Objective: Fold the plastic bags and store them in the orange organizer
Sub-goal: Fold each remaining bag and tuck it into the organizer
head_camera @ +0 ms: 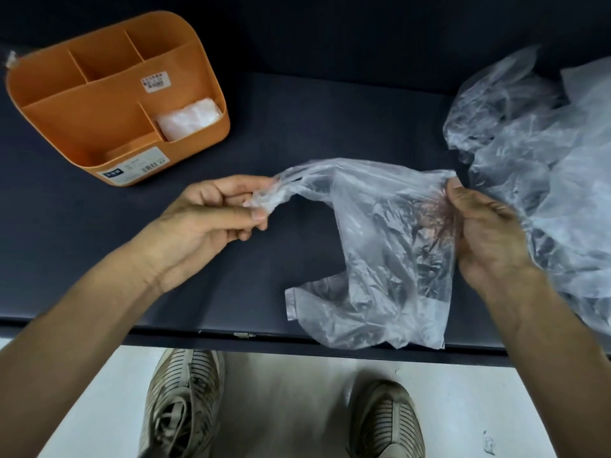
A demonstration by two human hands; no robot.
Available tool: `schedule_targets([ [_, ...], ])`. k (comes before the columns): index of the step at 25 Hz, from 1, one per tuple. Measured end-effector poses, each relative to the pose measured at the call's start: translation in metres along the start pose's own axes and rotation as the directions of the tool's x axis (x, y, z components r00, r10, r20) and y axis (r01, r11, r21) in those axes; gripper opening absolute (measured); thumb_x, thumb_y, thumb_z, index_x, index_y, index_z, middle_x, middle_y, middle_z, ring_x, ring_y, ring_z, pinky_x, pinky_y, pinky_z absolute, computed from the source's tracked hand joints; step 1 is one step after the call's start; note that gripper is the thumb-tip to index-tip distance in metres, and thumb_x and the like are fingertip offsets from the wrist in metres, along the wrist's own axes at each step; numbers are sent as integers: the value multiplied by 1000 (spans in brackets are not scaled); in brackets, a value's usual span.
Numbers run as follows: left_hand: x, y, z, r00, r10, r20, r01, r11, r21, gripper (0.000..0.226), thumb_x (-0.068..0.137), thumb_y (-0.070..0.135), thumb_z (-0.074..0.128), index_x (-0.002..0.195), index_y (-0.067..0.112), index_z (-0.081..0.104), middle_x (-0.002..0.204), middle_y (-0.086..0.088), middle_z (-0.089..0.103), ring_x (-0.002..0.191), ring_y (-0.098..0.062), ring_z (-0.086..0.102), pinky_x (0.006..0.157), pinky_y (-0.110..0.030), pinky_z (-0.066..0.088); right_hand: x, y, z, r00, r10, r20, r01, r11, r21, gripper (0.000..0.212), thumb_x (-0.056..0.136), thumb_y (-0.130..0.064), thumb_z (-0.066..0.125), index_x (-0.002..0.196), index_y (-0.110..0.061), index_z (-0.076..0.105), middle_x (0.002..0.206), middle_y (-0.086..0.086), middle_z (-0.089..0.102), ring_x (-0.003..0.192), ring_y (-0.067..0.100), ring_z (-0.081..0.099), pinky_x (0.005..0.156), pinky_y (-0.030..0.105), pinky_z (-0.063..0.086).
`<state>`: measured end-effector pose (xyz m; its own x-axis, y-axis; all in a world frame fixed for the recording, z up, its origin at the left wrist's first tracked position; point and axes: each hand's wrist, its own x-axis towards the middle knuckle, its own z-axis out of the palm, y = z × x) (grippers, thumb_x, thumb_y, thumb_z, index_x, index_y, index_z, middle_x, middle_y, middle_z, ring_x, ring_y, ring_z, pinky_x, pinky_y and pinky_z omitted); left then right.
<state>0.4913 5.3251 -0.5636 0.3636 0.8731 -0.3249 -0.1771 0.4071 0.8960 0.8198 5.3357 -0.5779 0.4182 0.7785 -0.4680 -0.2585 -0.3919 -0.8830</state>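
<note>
Head view: clear bag [380, 246] stretched between left hand [211, 213] and right hand [486, 226], each grip pinching an end

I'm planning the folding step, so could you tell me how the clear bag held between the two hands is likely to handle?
The clear plastic bag looks floppy: it sags between the left hand and right hand. Its thin, see-through film suggests it is very light. Its creases suggest folds may spring open unless pressed.
</note>
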Motion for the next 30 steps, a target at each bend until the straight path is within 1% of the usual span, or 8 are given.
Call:
schedule_targets([
  [3, 2, -5, 11, 992, -7, -127, 18, 996, 85, 35, 65, 36, 89, 95, 19, 80, 77, 7, 66, 71, -3, 56, 63, -19, 44, -5, 0, 3, 999, -41, 26, 42, 998, -41, 19, 92, -20, 71, 76, -9, 67, 65, -2, 69, 52, 12, 64, 55, 25, 56],
  [6, 5, -7, 17, 948, 53, -312, -50, 999, 18, 2, 79, 25, 80, 79, 22, 80, 78, 4, 67, 73, -7, 56, 67, -21, 44, -5, 0, 4, 998, -53, 19, 54, 997, -51, 19, 91, -21, 72, 78, -8, 68, 65, -2, 67, 50, 11, 61, 50, 21, 53],
  [7, 5, -7, 17, 940, 74, -334, -82, 997, -9, 5, 80, 20, 78, 77, 23, 80, 80, 3, 68, 76, -8, 58, 68, -21, 46, -6, 0, 5, 998, -52, 21, 54, 997, -61, 19, 91, -22, 72, 78, -8, 69, 66, -1, 67, 51, 11, 61, 51, 21, 53],
  [10, 4, -3, 17, 945, 122, -304, -151, 986, -73, 22, 75, 6, 65, 70, 24, 76, 76, 2, 67, 76, -10, 59, 69, -21, 46, -7, 1, 6, 998, -51, 24, 52, 997, -61, 19, 90, -21, 73, 78, -7, 69, 68, -1, 68, 54, 12, 62, 53, 22, 54],
  [15, 6, -4, 22, 980, 110, -168, -150, 957, -247, 14, 63, 10, 62, 69, 21, 67, 69, -5, 58, 63, -12, 49, 61, -24, 42, -6, -1, 6, 998, -55, 5, 55, 998, -17, 17, 89, -18, 74, 79, -7, 65, 69, -3, 68, 57, 8, 64, 55, 23, 55],
  [19, 8, -5, 22, 952, 153, -263, -220, 944, -244, 35, 67, -8, 53, 70, 25, 64, 66, 3, 60, 68, -9, 54, 60, -22, 39, -9, -1, 6, 998, -51, 31, 51, 999, -11, 17, 91, -16, 71, 79, -4, 67, 67, -4, 69, 52, 9, 62, 49, 21, 53],
  [23, 10, -2, 16, 924, 116, -364, -215, 946, -244, 24, 79, 6, 52, 72, 25, 65, 71, 5, 62, 71, -8, 53, 63, -22, 39, -10, 0, 6, 996, -69, 57, 71, 997, -29, 19, 91, -20, 71, 74, -11, 69, 68, -3, 71, 54, 10, 65, 54, 23, 56],
  [30, 1, -6, 16, 985, 127, -116, -162, 912, -376, 15, 79, 14, 53, 71, 22, 63, 66, 2, 56, 72, -14, 48, 72, -27, 40, -13, 0, 6, 995, -49, 85, 47, 999, 26, 37, 93, -15, 68, 56, -16, 72, 62, -4, 69, 51, 7, 62, 50, 20, 53],
])
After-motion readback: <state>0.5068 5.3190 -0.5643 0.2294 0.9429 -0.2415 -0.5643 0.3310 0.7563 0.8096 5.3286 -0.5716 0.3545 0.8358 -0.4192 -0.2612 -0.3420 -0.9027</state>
